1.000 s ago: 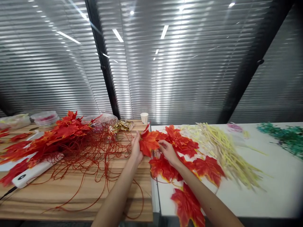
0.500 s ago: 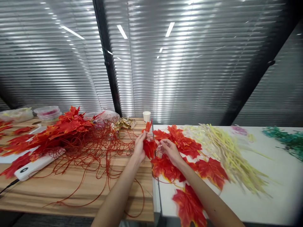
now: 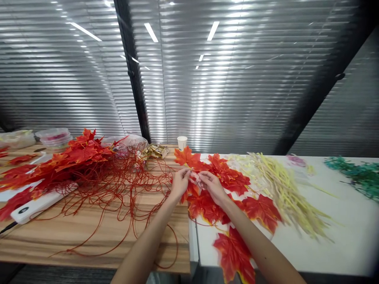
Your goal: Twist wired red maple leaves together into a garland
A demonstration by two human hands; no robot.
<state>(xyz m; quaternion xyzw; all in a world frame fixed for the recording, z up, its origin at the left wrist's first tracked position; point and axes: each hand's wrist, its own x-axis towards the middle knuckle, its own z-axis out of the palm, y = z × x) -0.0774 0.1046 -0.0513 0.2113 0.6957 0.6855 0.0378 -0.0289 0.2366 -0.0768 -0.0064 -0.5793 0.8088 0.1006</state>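
Observation:
Above the gap between the two tables, my left hand [image 3: 180, 183] is closed in a pinch. A red-orange artificial maple leaf [image 3: 186, 157] stands out just above its fingers, and more red leaf shows below them. My right hand [image 3: 211, 186] meets it fingertip to fingertip, also pinched; what lies between its fingers is too small and blurred to make out. Under and beyond my right hand, a strand of red maple leaves [image 3: 226, 175] lies on the white table. One large leaf [image 3: 235, 254] hangs at that table's front edge, beside my right forearm.
A tangle of red cord [image 3: 127, 185] covers much of the wooden table, beside piled maple leaves [image 3: 79, 154]. A white power bank [image 3: 44, 203], gold wrapper [image 3: 156, 151] and paper cup [image 3: 182, 142] are there too. Yellow stems [image 3: 284, 193] and green sprigs [image 3: 358, 173] lie right.
My hands have come closer together, fingertips now meeting. The leaf at my left hand has turned to spread its face upward above the fingers. The view has shifted slightly.

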